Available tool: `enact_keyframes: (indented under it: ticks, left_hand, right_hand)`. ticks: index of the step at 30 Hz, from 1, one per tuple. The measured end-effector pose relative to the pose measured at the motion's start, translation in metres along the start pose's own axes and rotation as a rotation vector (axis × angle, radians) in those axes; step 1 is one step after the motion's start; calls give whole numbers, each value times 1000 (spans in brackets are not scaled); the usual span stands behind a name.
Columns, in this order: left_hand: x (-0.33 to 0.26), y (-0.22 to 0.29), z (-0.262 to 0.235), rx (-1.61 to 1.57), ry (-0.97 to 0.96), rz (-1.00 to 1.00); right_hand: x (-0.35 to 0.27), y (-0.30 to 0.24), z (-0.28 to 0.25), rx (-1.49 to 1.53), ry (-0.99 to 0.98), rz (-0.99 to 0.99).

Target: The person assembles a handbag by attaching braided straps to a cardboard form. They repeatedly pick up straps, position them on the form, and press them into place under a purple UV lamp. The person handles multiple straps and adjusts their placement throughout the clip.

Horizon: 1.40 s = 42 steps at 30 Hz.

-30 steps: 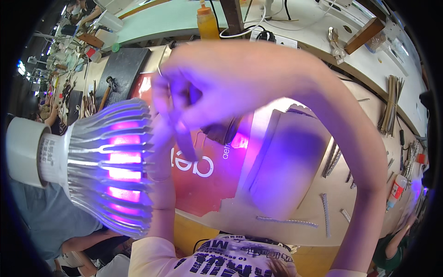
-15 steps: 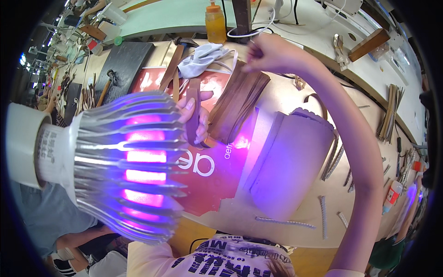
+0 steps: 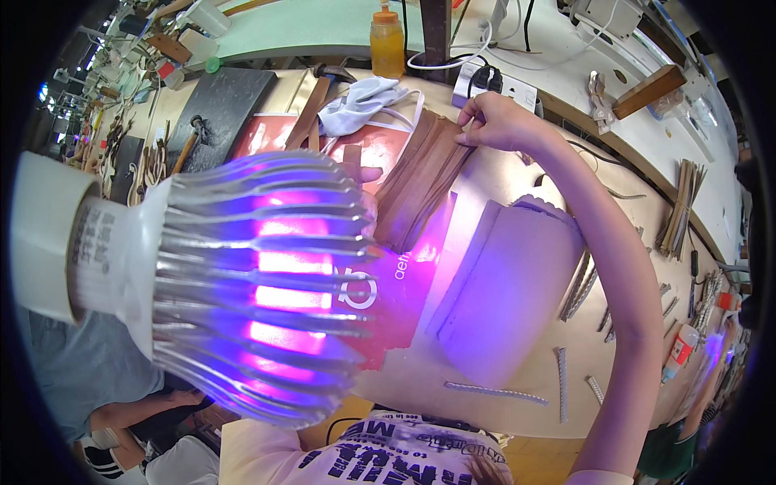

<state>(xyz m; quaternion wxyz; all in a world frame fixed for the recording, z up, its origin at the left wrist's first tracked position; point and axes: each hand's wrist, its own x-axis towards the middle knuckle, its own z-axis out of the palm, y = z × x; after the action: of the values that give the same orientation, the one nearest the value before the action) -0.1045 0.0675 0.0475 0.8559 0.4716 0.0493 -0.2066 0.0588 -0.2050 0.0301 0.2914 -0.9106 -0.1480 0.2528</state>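
Observation:
A stack of brown leather strips lies on a red printed sheet. My right hand reaches over to the stack's far right corner, thumb and fingers pinched on the end of a strip there. Just left of the stack, my left hand is mostly hidden behind the lit lamp bulb; its thumb shows against a single brown leather strip. A pale cloth mask lies beyond that hand, beside a longer brown strip.
The large finned bulb glows purple and blocks the left side. A padded brown block sits right of the stack. Short braided cords lie scattered nearby. An orange-capped bottle and a power strip stand at the back.
My right hand has come down and slightly right, from above the stack onto its far corner. The lamp appears further right, now covering most of my left hand and its strip.

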Motion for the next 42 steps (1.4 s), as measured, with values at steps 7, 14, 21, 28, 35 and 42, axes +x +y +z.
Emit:
enact_keyframes:
  ticks: [7, 14, 21, 28, 35, 42]
  left_hand:
    - [8, -14, -2, 31, -22, -71]
    - [17, -27, -9, 46, 68, -65]
    - [18, -28, -13, 94, 84, -81]
    - [21, -31, -22, 95, 54, -117]
    - [6, -35, -15, 104, 8, -124]
    - [-27, -59, 32, -4, -95, -107]
  right_hand:
    - [4, 1, 3, -1, 14, -18]
    - [1, -8, 2, -99, 41, -12]
    - [-40, -37, 24, -547, 324, -424]
    - [-129, -72, 17, -183, -305, -627]
    - [-181, -94, 13, 222, -748, -743]
    - [-170, -115, 9, 98, -211, -694]
